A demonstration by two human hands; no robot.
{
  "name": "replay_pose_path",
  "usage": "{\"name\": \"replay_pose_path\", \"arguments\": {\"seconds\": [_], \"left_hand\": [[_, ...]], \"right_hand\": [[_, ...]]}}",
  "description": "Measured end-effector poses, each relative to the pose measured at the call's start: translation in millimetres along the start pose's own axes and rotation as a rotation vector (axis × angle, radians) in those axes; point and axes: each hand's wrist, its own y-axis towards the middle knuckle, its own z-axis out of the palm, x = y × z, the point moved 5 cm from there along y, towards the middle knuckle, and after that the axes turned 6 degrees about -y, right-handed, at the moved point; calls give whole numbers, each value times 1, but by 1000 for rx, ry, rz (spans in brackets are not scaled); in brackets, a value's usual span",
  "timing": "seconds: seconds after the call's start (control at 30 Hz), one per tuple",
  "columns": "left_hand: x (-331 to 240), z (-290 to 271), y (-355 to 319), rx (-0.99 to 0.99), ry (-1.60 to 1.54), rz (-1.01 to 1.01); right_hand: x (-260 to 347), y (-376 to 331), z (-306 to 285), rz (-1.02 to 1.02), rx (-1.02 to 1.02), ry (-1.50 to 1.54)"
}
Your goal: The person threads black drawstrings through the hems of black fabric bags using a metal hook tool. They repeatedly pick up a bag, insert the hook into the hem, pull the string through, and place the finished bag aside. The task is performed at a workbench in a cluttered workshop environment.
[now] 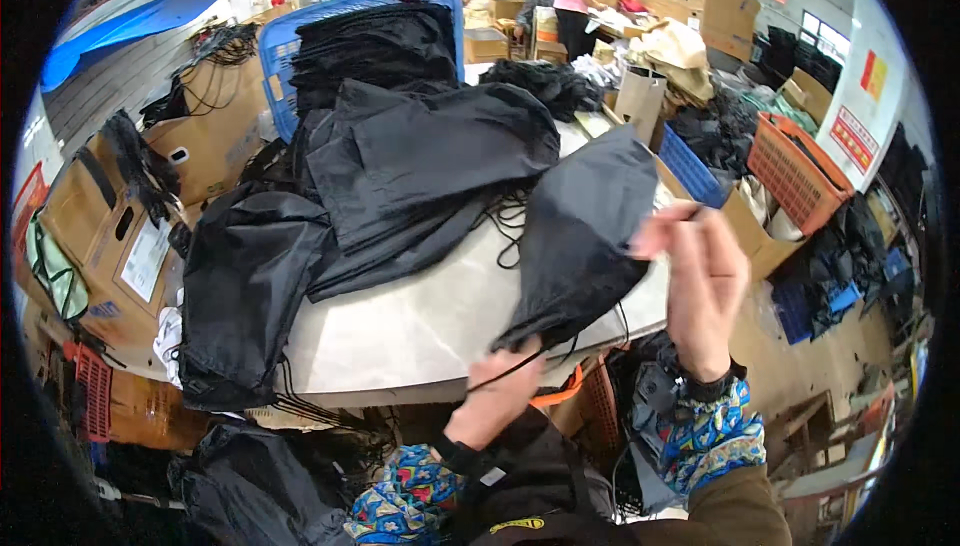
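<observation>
Black, thin and slightly shiny fabric forms the drawstring bag [590,226] in front of us, over the right part of the pale, smooth-topped bench [400,336]. Our left hand [500,391] is closed around its gathered end, and a thin black cord [507,370] crosses over this hand. Our right hand [705,286] is raised at the bag's right side, its fingers narrow together; because of the blur, we cannot tell whether they pinch the fabric. If they do not, a pull could miss it; if the left hand loosens, the gathers could open. Just left of the bag lie loose loops of black cord [508,231], which could tangle and drag a neighbour along. Farther left is a broad heap of black fabric bags [420,161], then a smaller black bag pile [250,286], which overhangs the front edge and could therefore slide down. Behind the heap stands a blue plastic basket [272,76].
</observation>
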Motion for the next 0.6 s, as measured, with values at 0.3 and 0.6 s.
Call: {"name": "replay_pose_path", "arguments": {"seconds": [0.3,0.6], "left_hand": [[147,-59,-10,-181,276,47],[96,-23,-143,1189,-419,-301]], "right_hand": [[-60,-152,-416,112,-1207,-133],[-119,-122,-15,168,512,-480]]}}
